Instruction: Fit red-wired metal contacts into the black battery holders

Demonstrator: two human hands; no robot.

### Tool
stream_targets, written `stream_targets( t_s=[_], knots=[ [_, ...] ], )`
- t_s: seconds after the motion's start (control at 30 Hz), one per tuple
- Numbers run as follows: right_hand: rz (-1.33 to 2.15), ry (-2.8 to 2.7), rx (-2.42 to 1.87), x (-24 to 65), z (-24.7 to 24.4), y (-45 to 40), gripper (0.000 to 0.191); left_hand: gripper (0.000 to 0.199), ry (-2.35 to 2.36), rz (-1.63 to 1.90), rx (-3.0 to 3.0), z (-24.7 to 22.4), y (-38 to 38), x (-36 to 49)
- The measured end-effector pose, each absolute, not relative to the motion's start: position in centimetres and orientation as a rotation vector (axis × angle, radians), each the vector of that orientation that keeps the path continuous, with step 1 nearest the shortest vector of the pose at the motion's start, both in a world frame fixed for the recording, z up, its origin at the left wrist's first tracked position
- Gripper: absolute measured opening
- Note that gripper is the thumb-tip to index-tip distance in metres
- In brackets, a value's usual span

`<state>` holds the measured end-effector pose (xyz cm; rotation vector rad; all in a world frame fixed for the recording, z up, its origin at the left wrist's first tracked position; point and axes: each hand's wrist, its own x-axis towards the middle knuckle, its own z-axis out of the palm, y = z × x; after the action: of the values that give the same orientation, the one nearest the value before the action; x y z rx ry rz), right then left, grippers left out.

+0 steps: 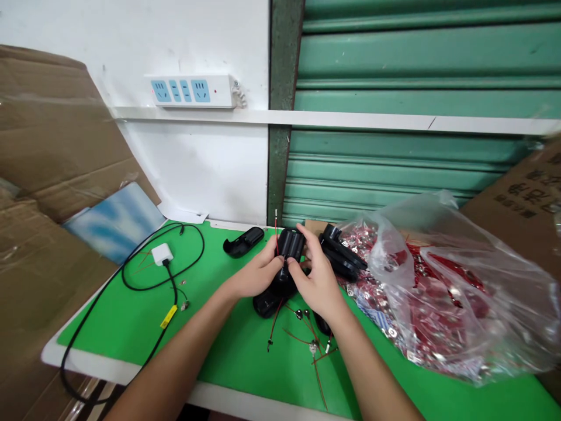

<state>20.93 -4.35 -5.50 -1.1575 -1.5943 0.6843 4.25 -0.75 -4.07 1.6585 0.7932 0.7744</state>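
A black plastic housing with long slots (291, 242) is held between my two hands above the green table top. My left hand (259, 270) grips its left side, and my right hand (316, 275) wraps round its right side; both thumbs press near its middle. A thin red wire (276, 227) with a metal end sticks up beside my left fingers. Beneath the hands lies another black casing (265, 304), partly covered. Small metal contacts on red wires (313, 346) are scattered on the table just below my right hand.
A black shell (243, 241) lies behind my left hand. Black parts (342, 254) and a clear plastic bag (456, 310) of red-wired pieces are at the right. A white adapter (162, 254) with black cable (127, 275) is at the left. Cardboard (65, 146) stands far left; a power strip (190, 92) is on the wall.
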Motion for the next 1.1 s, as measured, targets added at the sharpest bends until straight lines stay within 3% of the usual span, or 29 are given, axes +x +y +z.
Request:
stream_targets(
  t_s=[1.1],
  knots=[
    [0.66, -1.517, -1.12, 19.3, -6.5, -4.7, 0.067, 0.046, 0.791, 0.816, 1.84, -4.1, -1.0, 4.3]
  ],
)
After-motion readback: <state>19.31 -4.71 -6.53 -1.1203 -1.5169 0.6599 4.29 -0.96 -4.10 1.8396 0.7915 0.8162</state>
